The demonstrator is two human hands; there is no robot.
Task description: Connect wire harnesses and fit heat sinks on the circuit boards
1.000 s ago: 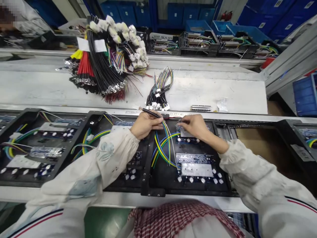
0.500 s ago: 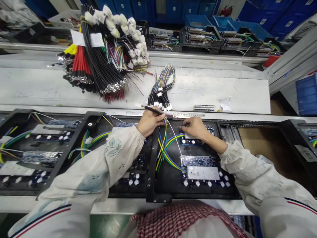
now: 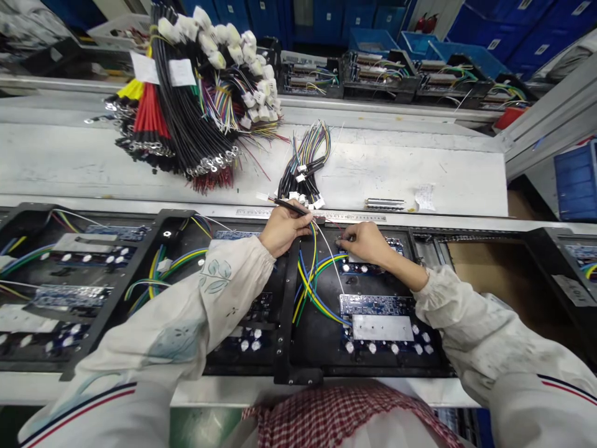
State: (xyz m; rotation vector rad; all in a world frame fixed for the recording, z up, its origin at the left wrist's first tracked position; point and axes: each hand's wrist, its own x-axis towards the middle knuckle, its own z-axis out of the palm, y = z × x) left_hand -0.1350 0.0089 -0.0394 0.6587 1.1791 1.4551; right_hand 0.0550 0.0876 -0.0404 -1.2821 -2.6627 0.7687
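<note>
My left hand (image 3: 282, 229) is closed around a bundle of coloured wires (image 3: 311, 274) and a thin black tool (image 3: 289, 206) at the far edge of a black tray (image 3: 321, 348). My right hand (image 3: 366, 241) pinches something small at the top of a blue circuit board (image 3: 368, 267) in that tray; what it holds is hidden by the fingers. A white wire (image 3: 332, 256) runs from between the hands down to a second board with a metal plate (image 3: 380, 325).
More black trays with boards lie to the left (image 3: 69, 274) and right (image 3: 573, 261). On the white bench behind are a big bundle of black, red and yellow cables (image 3: 186, 118), a smaller wire harness (image 3: 305, 168), a metal strip (image 3: 385, 202) and blue bins (image 3: 578, 180).
My hands have stayed at the tray's far edge. The right hand has crept slightly left along the board, and the view has shifted a little.
</note>
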